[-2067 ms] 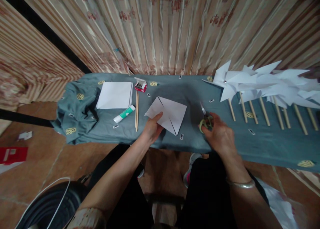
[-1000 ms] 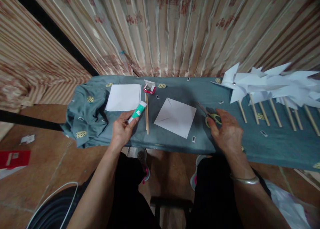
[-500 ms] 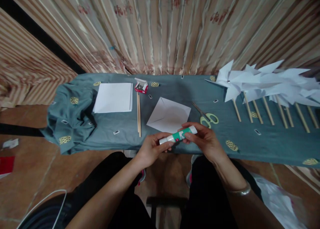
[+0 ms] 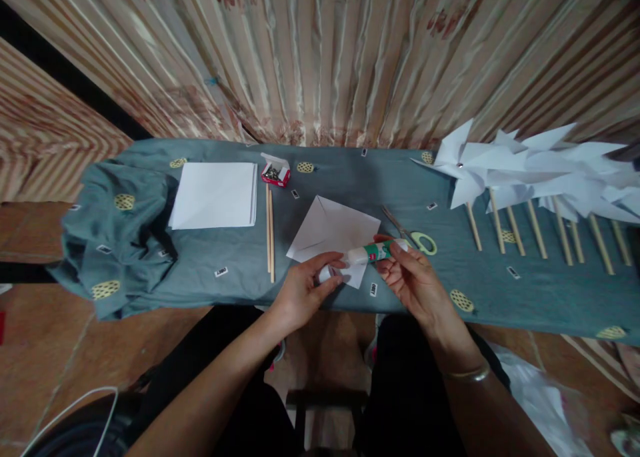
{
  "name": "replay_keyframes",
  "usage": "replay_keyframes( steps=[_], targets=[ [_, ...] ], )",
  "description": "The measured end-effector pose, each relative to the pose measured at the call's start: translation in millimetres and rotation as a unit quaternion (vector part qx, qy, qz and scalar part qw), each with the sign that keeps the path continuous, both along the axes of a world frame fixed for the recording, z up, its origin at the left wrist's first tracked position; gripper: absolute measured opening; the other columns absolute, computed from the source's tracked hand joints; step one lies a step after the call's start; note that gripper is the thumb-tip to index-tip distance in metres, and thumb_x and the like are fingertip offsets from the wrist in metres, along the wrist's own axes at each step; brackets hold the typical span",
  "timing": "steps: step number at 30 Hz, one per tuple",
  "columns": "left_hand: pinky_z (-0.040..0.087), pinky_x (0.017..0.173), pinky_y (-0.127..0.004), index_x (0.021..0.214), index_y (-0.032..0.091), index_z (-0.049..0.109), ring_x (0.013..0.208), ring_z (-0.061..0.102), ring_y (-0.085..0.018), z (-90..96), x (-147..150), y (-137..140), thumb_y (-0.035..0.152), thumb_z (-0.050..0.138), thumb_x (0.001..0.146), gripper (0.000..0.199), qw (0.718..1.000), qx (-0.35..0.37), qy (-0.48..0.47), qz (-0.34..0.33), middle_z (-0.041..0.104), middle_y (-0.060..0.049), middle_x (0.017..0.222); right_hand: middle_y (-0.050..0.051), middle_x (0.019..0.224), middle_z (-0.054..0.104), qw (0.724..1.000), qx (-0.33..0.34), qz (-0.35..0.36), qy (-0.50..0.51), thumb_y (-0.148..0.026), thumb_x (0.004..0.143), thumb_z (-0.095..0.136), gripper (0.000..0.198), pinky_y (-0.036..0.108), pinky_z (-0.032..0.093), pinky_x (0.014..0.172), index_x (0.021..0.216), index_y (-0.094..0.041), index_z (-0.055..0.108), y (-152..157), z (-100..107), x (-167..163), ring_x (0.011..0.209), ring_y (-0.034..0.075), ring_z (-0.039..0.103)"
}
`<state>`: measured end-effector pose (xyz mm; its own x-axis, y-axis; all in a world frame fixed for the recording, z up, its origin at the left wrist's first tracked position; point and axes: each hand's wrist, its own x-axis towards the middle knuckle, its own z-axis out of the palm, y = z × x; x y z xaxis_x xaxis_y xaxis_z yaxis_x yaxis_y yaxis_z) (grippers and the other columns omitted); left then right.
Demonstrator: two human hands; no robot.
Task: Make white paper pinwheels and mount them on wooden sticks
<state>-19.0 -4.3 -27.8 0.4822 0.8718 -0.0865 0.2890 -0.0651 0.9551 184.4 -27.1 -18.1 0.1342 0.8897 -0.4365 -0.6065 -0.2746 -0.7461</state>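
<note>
Between the fingers of my right hand is a green and white glue stick, its uncapped end pointing left. My left hand pinches the white cap, which is apart from the stick. Beneath both hands lies a square of white paper with crease lines, its near corner showing below the glue stick. Scissors with pale green handles lie on the cloth just beyond my right hand, partly covered by it.
A stack of white paper is at the left, beside two wooden sticks and an opened red box of metal pins. Several paper pinwheels on sticks fill the right side. Bunched tablecloth hangs at the left end.
The cap has come off the glue stick. My right hand has moved right with the stick, while my left hand keeps the cap. The view has shifted slightly.
</note>
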Motion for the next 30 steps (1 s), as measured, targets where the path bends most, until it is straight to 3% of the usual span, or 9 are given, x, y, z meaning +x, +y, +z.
replay_keyframes(
  steps=[2,5,9,14,18,21,25,30],
  targets=[
    [0.054,0.094,-0.039,0.121,0.014,0.062,0.106,0.067,-0.023,-3.2,0,-1,0.022,0.054,0.093,0.03,0.989,0.117,0.082,-0.034,0.07,-0.013,0.118,-0.003,0.071,0.071,1.0,0.017,-0.011,-0.018,-0.038,0.062,0.091,0.031,0.016,0.054,0.057,0.085,-0.022,0.078,4,-1,4,0.057,0.006,0.059],
    [0.057,0.093,-0.04,0.123,0.014,0.059,0.108,0.065,-0.022,-6.4,0,-4,0.01,0.047,0.094,0.032,0.942,0.27,0.168,-0.107,0.068,-0.014,0.122,-0.003,0.08,0.073,0.996,0.043,-0.03,-0.075,-0.037,0.067,0.088,0.028,0.015,0.055,0.063,0.089,-0.023,0.077,10,-2,12,0.063,0.005,0.062],
    [0.058,0.093,-0.04,0.124,0.012,0.056,0.109,0.062,-0.022,-8.7,-6,-1,0.003,0.047,0.092,0.035,0.902,0.354,0.208,-0.133,0.066,-0.014,0.125,-0.003,0.086,0.074,0.984,0.063,-0.028,-0.161,-0.037,0.073,0.084,0.028,0.018,0.056,0.064,0.097,-0.027,0.075,18,-4,19,0.064,0.007,0.063],
    [0.058,0.093,-0.046,0.11,0.012,0.064,0.111,0.059,-0.025,-13.0,-20,16,-0.003,0.042,0.087,0.035,0.92,0.337,0.183,-0.082,0.065,-0.015,0.125,-0.002,0.089,0.076,0.942,0.13,-0.03,-0.308,-0.039,0.075,0.082,0.034,0.025,0.056,0.068,0.105,-0.029,0.071,32,6,12,0.068,0.011,0.065],
    [0.057,0.094,-0.049,0.117,0.011,0.063,0.114,0.057,-0.027,-14.3,-22,23,-0.005,0.041,0.083,0.044,0.927,0.324,0.177,-0.065,0.058,-0.017,0.136,0.002,0.099,0.077,0.879,0.148,0.041,-0.451,-0.04,0.08,0.077,0.036,0.036,0.057,0.081,0.112,-0.03,0.066,42,22,1,0.089,0.02,0.07],
    [0.052,0.101,-0.053,0.122,0.014,0.062,0.13,0.049,-0.03,-16.2,-18,24,-0.002,0.042,0.085,0.045,0.927,0.325,0.177,-0.065,0.05,-0.017,0.146,0.003,0.102,0.076,0.819,0.156,0.108,-0.542,-0.039,0.082,0.074,0.038,0.042,0.054,0.088,0.117,-0.028,0.064,47,27,-4,0.092,0.023,0.069],
    [0.043,0.111,-0.058,0.119,0.013,0.062,0.146,0.033,-0.035,-21.3,-14,24,0.003,0.043,0.088,0.038,0.921,0.335,0.18,-0.086,0.048,-0.018,0.147,0.004,0.104,0.075,0.76,0.175,0.144,-0.609,-0.038,0.085,0.071,0.038,0.044,0.053,0.088,0.12,-0.026,0.063,49,27,-8,0.093,0.024,0.069],
    [0.04,0.113,-0.058,0.118,0.007,0.062,0.146,0.032,-0.038,-23.7,-11,22,-0.002,0.045,0.082,0.041,0.923,0.327,0.178,-0.094,0.048,-0.022,0.146,0.006,0.107,0.074,0.714,0.195,0.156,-0.654,-0.038,0.087,0.068,0.037,0.044,0.053,0.086,0.121,-0.026,0.063,48,26,-11,0.093,0.025,0.069]
  ],
)
